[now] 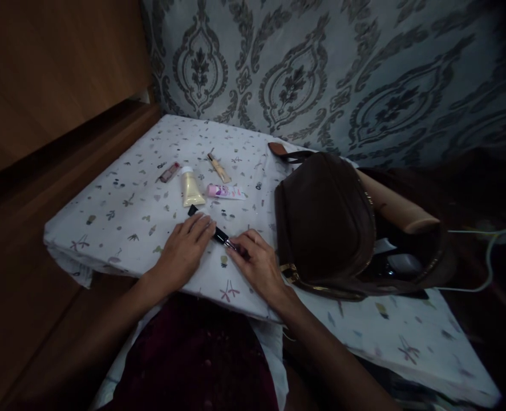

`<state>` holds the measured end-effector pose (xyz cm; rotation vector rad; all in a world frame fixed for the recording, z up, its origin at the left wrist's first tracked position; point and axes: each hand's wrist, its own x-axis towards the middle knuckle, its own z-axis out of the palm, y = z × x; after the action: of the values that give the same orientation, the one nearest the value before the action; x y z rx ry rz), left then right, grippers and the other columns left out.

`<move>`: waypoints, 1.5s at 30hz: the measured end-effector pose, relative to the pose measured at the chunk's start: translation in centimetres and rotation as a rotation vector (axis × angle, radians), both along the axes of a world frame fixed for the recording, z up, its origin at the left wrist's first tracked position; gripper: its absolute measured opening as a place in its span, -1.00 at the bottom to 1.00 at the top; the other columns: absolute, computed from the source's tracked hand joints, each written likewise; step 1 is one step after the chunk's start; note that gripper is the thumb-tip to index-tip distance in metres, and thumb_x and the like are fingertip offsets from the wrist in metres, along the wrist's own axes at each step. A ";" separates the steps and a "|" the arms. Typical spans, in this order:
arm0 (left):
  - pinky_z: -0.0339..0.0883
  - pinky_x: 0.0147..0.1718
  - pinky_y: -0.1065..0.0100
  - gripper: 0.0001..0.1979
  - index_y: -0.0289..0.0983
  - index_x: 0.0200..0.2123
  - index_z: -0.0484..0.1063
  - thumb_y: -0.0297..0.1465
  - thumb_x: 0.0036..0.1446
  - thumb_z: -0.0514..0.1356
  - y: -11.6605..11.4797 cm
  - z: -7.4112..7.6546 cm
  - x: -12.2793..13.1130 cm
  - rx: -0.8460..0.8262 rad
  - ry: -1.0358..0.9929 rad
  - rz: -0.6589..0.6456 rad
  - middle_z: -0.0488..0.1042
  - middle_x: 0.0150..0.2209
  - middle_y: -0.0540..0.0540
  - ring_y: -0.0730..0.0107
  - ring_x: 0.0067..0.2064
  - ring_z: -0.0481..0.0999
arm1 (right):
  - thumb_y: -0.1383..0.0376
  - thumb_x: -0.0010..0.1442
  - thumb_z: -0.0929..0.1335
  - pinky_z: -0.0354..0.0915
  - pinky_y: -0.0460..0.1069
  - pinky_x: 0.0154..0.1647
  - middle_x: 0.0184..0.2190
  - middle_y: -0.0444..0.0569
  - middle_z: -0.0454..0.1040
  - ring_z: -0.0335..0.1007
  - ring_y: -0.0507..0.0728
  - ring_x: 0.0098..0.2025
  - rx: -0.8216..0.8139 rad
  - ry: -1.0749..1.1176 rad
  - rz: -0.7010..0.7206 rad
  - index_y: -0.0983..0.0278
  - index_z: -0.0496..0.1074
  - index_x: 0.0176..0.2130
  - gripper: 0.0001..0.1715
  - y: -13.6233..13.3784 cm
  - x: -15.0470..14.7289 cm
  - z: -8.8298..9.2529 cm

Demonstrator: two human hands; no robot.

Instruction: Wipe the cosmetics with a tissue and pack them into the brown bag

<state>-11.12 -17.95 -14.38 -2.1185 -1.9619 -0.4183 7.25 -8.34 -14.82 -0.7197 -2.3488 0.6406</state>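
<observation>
On the printed tablecloth, my left hand (186,248) is closed over a slim black cosmetic tube (221,235), its fingers together and hiding the middle part. A small black end piece (193,210) shows past the left fingertips; whether it belongs to the same tube, I cannot tell. My right hand (256,260) pinches the tube's near end, just beyond a shiny silver band. Farther back lie a cream squeeze tube (191,189) with a white cap, a pink-and-white tube (226,192), a slim beige tube (219,168) and a small pinkish cosmetic item (169,172).
A dark brown bag (321,222) stands open at the right, holding a beige cylinder (396,200) and other items. A pale cable (490,260) runs from it. Wooden furniture (56,74) borders the left side, and a patterned wall (244,63) rises behind the cloth-covered table (128,171).
</observation>
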 end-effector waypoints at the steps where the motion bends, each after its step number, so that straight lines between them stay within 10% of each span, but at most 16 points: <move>1: 0.33 0.11 0.05 -0.47 -0.40 0.22 0.30 -0.69 0.21 -0.04 0.2 0.0 -0.5 0.013 -0.001 0.019 0.37 0.24 -0.33 -0.01 0.29 0.27 | 0.35 0.26 0.38 0.40 -0.02 -0.30 -0.33 -0.04 0.44 0.40 0.08 -0.38 0.003 -0.002 -0.005 0.25 0.52 -0.22 -0.92 0.0 0.0 0.0; 7: 0.35 0.09 0.03 -0.46 -0.43 0.22 0.27 -0.71 0.17 -0.04 0.9 0.3 -2.4 0.041 -0.036 0.041 0.35 0.23 -0.35 -0.03 0.25 0.29 | 0.36 0.27 0.38 0.39 -0.02 -0.32 -0.36 -0.02 0.48 0.45 0.10 -0.36 -0.001 0.015 -0.011 0.28 0.55 -0.22 -0.89 0.0 0.0 0.1; 19: 0.28 0.18 0.04 -0.40 -0.38 0.25 0.24 -0.71 0.13 -0.01 -1.1 0.1 2.0 -0.044 -0.083 -0.147 0.35 0.25 -0.30 0.06 0.32 0.23 | 0.31 0.27 0.36 0.41 0.00 -0.29 -0.36 -0.02 0.59 0.50 0.12 -0.34 -0.165 0.079 0.022 0.25 0.54 -0.26 -0.88 0.0 0.2 0.4; 31: 0.39 -0.01 0.04 -0.44 -0.39 0.18 0.31 -0.72 0.10 0.00 -1.0 1.2 -2.2 -0.059 -0.006 0.060 0.41 0.17 -0.32 -0.02 0.16 0.36 | 0.38 0.25 0.36 0.36 -0.05 -0.36 -0.39 -0.06 0.51 0.43 0.06 -0.40 -0.169 0.047 0.088 0.27 0.55 -0.23 -0.87 -0.2 0.3 1.1; 45: 0.35 0.07 0.01 -0.47 -0.42 0.18 0.30 -0.71 0.13 -0.02 -1.1 1.0 0.8 -0.044 -0.074 -0.034 0.40 0.15 -0.34 -0.03 0.19 0.31 | 0.37 0.23 0.37 0.35 -0.06 -0.40 -0.41 -0.08 0.45 0.41 0.06 -0.41 -0.123 0.062 0.095 0.25 0.53 -0.24 -0.89 -0.3 0.2 0.7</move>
<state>-10.36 -19.07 -13.42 -2.1967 -1.9947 -0.4706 7.46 -8.62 -14.10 -0.6354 -2.3128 0.8433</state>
